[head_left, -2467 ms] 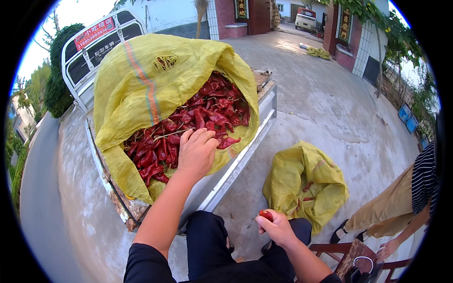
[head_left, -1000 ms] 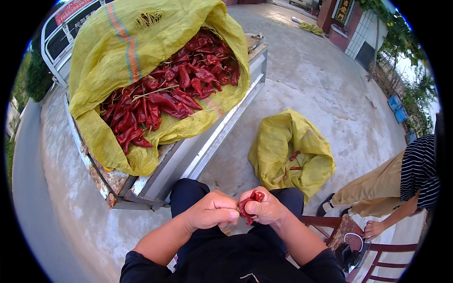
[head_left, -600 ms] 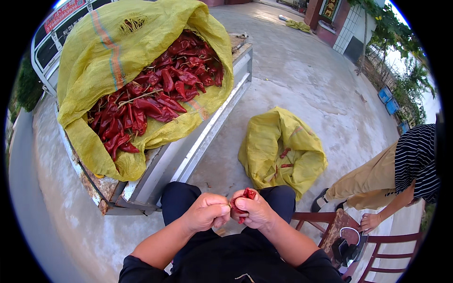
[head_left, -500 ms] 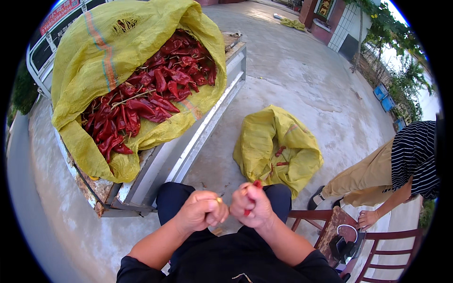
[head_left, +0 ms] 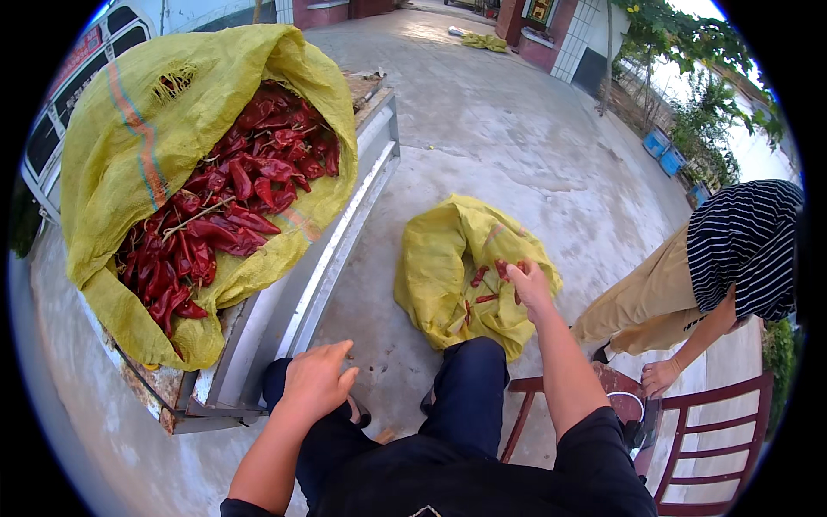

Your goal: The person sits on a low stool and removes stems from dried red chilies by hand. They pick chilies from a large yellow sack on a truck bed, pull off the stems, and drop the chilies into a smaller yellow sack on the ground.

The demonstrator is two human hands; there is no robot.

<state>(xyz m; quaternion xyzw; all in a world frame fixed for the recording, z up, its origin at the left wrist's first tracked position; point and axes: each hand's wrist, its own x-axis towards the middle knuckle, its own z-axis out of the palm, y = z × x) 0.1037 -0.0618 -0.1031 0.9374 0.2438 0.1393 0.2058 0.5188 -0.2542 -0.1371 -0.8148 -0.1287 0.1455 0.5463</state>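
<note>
My right hand (head_left: 532,289) reaches out over a yellow woven sack (head_left: 428,250) that sits open on the ground, its mouth rolled back. A red chili pepper (head_left: 502,269) shows at its fingertips, with another red piece beneath the fingers. Inside that sack lie a few more red peppers (head_left: 487,298). Over my left knee, my left hand (head_left: 319,379) holds nothing, its thumb and forefinger apart. To its upper left, a large yellow sack (head_left: 194,77) lies on its side, full of dark red chili peppers (head_left: 250,189) with some stems.
The large sack rests on a metal truck bed (head_left: 345,233) at left. At right, a person in a striped shirt (head_left: 745,246) bends over, one hand by a dark red wooden chair (head_left: 711,422). Blue containers (head_left: 663,153) stand by plants farther back.
My hands were close together in front of me, with red pepper in the right. The right hand has moved forward over the ground sack; the left has moved left and opened.
</note>
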